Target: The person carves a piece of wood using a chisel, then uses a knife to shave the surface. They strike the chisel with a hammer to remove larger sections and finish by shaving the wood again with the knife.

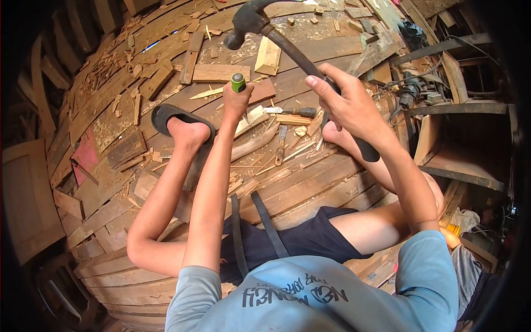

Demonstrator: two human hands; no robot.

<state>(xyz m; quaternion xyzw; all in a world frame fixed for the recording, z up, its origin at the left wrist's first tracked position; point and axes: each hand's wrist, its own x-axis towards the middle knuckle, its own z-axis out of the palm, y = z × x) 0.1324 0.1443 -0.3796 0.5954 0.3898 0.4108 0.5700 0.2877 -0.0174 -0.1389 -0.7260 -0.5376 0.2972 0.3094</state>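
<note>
Left hand (237, 102) clenched round green-capped chisel (238, 82), held upright over curved wood piece (251, 145) on plank floor (310, 182). Right hand (348, 105) wrapped round raised hammer (287, 47). Open wooden box (464, 146) at right, contents indistinct.

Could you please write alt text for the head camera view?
A seated person's right hand raises a hammer while the left hand holds a green-capped chisel upright over a piece of wood. Offcuts litter the plank floor; one foot wears a sandal.
</note>
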